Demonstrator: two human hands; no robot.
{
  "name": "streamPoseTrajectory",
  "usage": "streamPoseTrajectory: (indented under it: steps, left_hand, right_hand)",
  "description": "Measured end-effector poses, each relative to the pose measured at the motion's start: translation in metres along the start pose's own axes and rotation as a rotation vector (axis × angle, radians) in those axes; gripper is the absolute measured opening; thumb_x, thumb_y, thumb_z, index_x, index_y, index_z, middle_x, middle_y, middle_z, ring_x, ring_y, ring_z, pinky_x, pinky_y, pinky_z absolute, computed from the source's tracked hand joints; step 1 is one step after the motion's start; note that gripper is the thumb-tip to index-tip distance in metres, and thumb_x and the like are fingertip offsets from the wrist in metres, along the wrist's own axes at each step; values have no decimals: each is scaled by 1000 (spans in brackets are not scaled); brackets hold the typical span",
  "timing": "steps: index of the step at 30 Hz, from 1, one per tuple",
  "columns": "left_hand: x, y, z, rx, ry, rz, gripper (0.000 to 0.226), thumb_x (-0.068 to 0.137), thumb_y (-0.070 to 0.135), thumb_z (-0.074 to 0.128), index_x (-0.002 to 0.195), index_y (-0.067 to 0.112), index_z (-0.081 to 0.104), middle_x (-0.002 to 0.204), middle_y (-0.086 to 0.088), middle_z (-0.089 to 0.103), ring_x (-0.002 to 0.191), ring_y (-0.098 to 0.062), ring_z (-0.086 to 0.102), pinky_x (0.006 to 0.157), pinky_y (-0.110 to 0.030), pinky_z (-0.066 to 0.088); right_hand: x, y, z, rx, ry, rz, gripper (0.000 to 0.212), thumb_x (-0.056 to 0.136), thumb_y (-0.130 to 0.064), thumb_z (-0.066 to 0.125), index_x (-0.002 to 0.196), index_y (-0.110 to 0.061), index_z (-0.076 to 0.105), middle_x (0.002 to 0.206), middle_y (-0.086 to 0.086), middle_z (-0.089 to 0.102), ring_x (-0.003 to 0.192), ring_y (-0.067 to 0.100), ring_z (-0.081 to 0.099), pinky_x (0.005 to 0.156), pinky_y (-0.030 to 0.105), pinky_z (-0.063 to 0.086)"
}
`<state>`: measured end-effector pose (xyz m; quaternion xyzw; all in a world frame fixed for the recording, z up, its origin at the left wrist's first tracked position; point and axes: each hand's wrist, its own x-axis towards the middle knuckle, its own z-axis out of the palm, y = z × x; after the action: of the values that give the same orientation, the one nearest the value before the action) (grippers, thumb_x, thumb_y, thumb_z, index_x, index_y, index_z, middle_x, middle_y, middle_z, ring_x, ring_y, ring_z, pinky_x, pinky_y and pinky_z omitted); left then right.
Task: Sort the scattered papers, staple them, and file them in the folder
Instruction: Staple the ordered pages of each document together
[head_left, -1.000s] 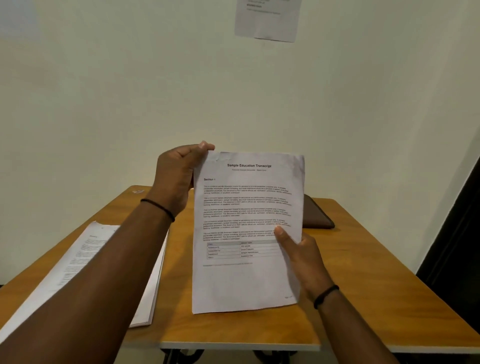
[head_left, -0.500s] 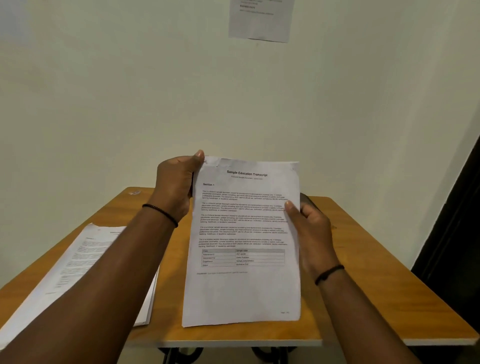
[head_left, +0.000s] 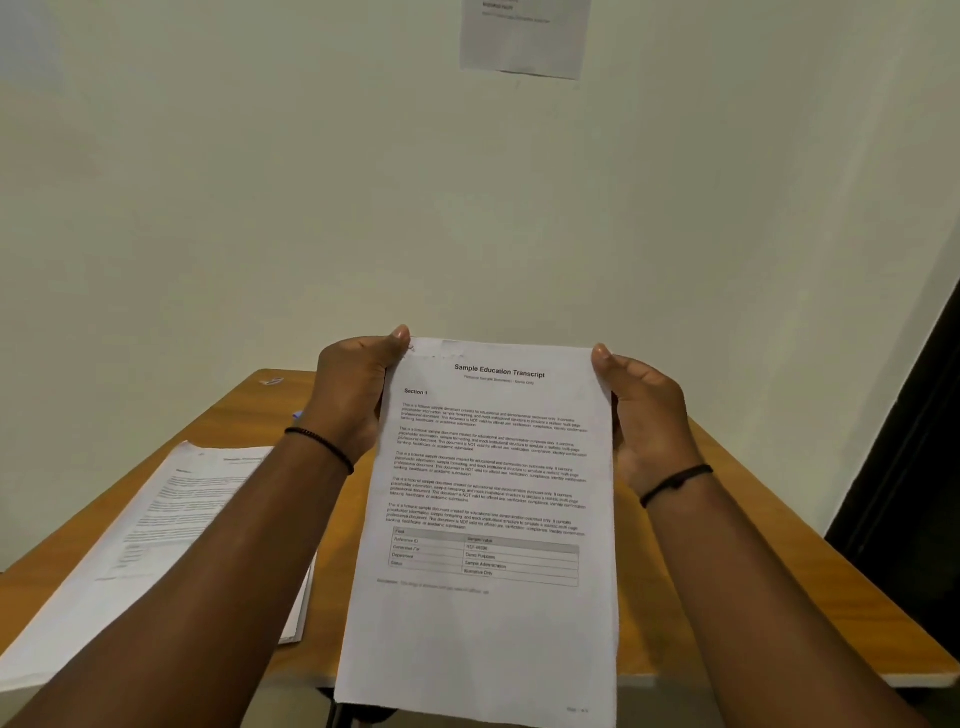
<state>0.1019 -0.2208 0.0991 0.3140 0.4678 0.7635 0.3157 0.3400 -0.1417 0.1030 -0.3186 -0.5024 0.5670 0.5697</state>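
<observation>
Pale wall behind, with a printed notice (head_left: 524, 36) taped high up; below it a wooden desk (head_left: 737, 561) carrying a second stack of papers (head_left: 171, 530) at the left side. Held upright above the desk, between both hands: the transcript sheets (head_left: 493, 519), headed "Sample Education Transcript". Left hand (head_left: 353, 395) curled round the top left edge, thumb on the front near the corner. Right hand (head_left: 644, 415) now gripping the top right edge; half a second back it sat lower, at mid-height on that side, and a second back lower again, near the table printed on the page. Sheets also squarer to the view than before. Probably a squaring-up of the bundle, both top corners pinned so the edges can be tapped level. Small marks by the top left corner, too blurred to call staple holes or a staple. Stapler and folder not visible. Stapling likely next, filing after that.
</observation>
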Motion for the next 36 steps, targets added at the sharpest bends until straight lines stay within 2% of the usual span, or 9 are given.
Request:
streamPoseTrajectory:
  steps: [8, 12, 14, 16, 19, 23, 28, 32, 36]
  left_hand:
    - [4, -19, -26, 33, -20, -84, 32, 83, 34, 73, 97, 10, 57, 95, -15, 52, 84, -32, 51, 76, -44, 44]
    - [-1, -29, -31, 32, 29, -96, 34, 90, 26, 69, 70, 10, 47, 75, -12, 43, 78, -29, 44, 74, -42, 39]
    - [-5, -24, -28, 65, 34, -9, 34, 89, 27, 70, 73, 6, 49, 77, -13, 39, 76, -28, 37, 69, -38, 36]
    - [-6, -9, -23, 124, 31, 152, 37, 92, 26, 69, 72, 0, 50, 78, -12, 39, 73, -25, 34, 65, -36, 33]
    - [-9, 22, -7, 180, 49, 418, 26, 97, 24, 64, 80, 5, 69, 78, -10, 63, 71, -18, 56, 65, -31, 49]
    - [-12, 39, 15, 206, 57, 615, 23, 100, 22, 59, 100, 6, 76, 95, 0, 74, 85, -6, 68, 75, -22, 53]
    - [-17, 14, 16, 269, 25, 603, 22, 101, 28, 57, 97, 17, 75, 96, 8, 74, 91, -11, 67, 79, -31, 56]
    - [-26, -6, 12, 340, -53, 492, 56, 93, 43, 65, 86, -12, 60, 76, -10, 60, 72, -17, 54, 66, -34, 45]
    - [-24, 0, 11, 344, -20, 475, 45, 96, 31, 62, 90, -13, 65, 81, -16, 72, 71, -15, 64, 67, -33, 55]
  right_hand:
    - [0, 20, 4, -99, -71, 41, 18, 95, -24, 65, 94, -7, 71, 92, 12, 75, 80, 24, 70, 77, 36, 57]
    - [-2, 37, 5, -87, -85, 74, 14, 95, -21, 64, 91, -10, 71, 82, 3, 76, 76, 19, 71, 69, 30, 60]
    - [-2, 36, 10, -77, -54, 39, 14, 95, -21, 65, 88, -11, 69, 76, 0, 75, 68, 14, 70, 59, 25, 57]
    - [1, 27, 19, -75, -12, -49, 18, 96, -24, 65, 83, -12, 67, 73, 1, 71, 66, 15, 65, 62, 27, 54]
    - [5, 5, 34, -99, 61, -302, 22, 97, -29, 62, 79, -15, 64, 76, 3, 61, 72, 17, 53, 69, 35, 49]
    - [6, -20, 45, -161, 135, -580, 16, 99, -28, 59, 91, -16, 65, 85, -7, 66, 79, 7, 60, 73, 25, 54]
    - [7, 6, 42, -215, 107, -550, 22, 100, -23, 58, 83, -9, 58, 77, -3, 58, 71, 9, 52, 65, 27, 47]
    - [3, 26, 28, -256, 63, -471, 30, 100, -25, 57, 81, -3, 54, 74, 6, 59, 66, 12, 54, 59, 29, 47]
    - [2, 15, 31, -260, 52, -491, 24, 100, -25, 56, 78, -15, 55, 72, -3, 60, 63, 4, 54, 57, 19, 48]
